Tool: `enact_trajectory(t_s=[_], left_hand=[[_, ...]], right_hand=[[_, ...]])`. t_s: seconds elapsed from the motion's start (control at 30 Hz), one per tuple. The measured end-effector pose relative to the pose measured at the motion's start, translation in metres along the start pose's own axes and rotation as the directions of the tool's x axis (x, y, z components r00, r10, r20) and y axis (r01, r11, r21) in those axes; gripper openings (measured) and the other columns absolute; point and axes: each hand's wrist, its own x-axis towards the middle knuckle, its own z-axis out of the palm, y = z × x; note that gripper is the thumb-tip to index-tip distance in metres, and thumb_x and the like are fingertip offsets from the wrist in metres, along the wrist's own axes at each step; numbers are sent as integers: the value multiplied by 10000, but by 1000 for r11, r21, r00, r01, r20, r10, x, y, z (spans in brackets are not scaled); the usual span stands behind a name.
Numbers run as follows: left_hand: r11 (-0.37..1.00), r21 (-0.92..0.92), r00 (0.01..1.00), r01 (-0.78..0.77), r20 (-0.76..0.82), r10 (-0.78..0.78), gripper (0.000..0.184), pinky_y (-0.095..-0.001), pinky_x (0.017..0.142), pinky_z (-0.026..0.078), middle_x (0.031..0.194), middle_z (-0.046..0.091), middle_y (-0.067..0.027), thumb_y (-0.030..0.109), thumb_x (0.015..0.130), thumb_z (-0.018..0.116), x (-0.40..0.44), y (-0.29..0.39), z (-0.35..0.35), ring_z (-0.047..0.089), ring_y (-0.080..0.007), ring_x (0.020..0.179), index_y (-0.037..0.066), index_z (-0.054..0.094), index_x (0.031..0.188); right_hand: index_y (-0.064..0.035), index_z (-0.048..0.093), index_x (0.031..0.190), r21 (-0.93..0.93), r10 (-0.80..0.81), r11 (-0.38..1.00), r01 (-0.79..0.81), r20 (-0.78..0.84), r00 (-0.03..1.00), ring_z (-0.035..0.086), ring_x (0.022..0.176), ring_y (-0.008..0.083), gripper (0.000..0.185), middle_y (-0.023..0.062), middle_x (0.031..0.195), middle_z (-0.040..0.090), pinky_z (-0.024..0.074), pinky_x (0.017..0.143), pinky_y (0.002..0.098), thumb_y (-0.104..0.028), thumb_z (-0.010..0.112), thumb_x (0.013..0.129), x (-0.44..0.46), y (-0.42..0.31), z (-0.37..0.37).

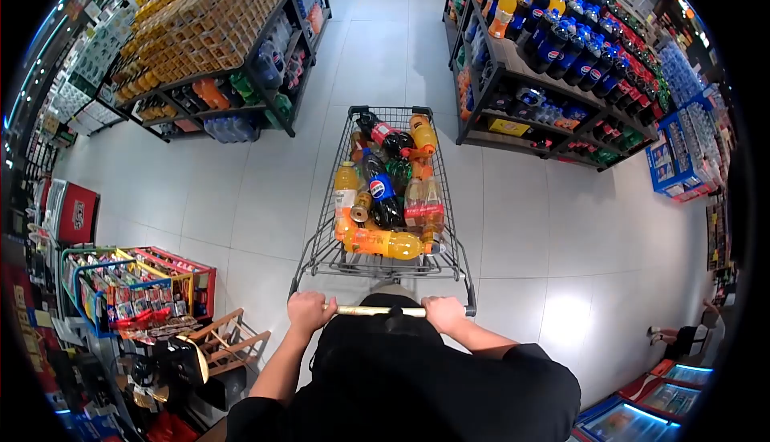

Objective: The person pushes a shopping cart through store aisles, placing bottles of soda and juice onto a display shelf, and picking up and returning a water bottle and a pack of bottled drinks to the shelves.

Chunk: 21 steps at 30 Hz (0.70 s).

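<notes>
Both my hands are wrapped round the handlebar (381,310) of a wire shopping cart (321,237). My left hand (310,311) grips its left end, and my right hand (444,314) its right end. Drink bottles fill the basket. Among them lie a dark cola bottle with a blue label (380,188), another cola bottle with a red label (387,134) and an orange drink bottle (383,243) on its side near me. A gold can (361,206) sits between the bottles. A yellow drink bottle (346,185) stands or leans at the left side.
Ahead, an aisle of pale floor tiles (385,41) runs between a left shelf (216,89) stacked with cans and a right shelf (529,81) of soda bottles. Snack baskets (144,289) and a wooden stool (233,338) stand at left. Freezers (634,410) and a person (690,334) are at lower right.
</notes>
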Motion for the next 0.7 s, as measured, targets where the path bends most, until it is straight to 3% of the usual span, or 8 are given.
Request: enact_trajectory(t_s=[0.03,0.07,0.17,0.3,0.5,0.63,0.7], left_hand=[[1000,-14,1000,9,22,-9,418,-438,620,447,623,638,-50,440,856,752,2,-6,-4,643,-278,625,142,643,584],[999,-26,999,21,50,-19,409,-434,624,448,622,636,-50,429,850,755,0,-9,-6,639,-278,621,143,639,582],[999,-10,999,-44,19,45,403,-428,633,447,605,618,-46,413,847,752,10,-26,-8,630,-274,613,145,629,572],[994,-14,994,-104,-41,104,384,-419,612,452,600,614,-38,399,846,749,25,-54,-5,634,-262,610,153,631,577],[972,-58,972,-226,-84,221,388,-430,599,470,610,632,-41,402,869,723,61,-116,-16,648,-265,617,140,652,591],[950,-86,953,-300,6,302,507,-437,624,501,621,638,-58,514,927,692,88,-164,-30,664,-290,643,126,653,603],[927,-148,927,-344,102,360,537,-462,668,533,711,682,-74,606,918,694,101,-193,-46,680,-310,679,113,670,705]], right_hand=[[-102,726,1093,30,0,1000,0,-6,1000,784,964,354,214,151,1096,791,626,825,488,-221,625,946,2,-5,3],[-120,713,1054,118,5,993,0,-44,999,769,953,380,273,137,1010,786,608,814,516,-355,605,967,4,-4,7],[-118,715,1059,146,60,987,-66,43,997,768,952,387,291,146,999,789,608,817,521,-372,606,970,7,-22,-10],[-147,758,1053,144,178,971,-189,84,980,767,949,389,268,151,976,794,607,822,530,-343,622,931,18,-48,-28],[-176,805,1082,110,243,962,-250,77,967,766,950,379,295,143,978,797,605,816,527,-271,618,874,60,-95,-39],[-196,813,1033,109,347,932,-344,-4,938,763,933,380,269,138,962,796,602,805,526,-272,626,855,87,-137,-42],[-206,813,1030,123,422,902,-414,-48,905,761,933,379,265,133,961,795,603,810,527,-263,623,854,101,-160,-42]])
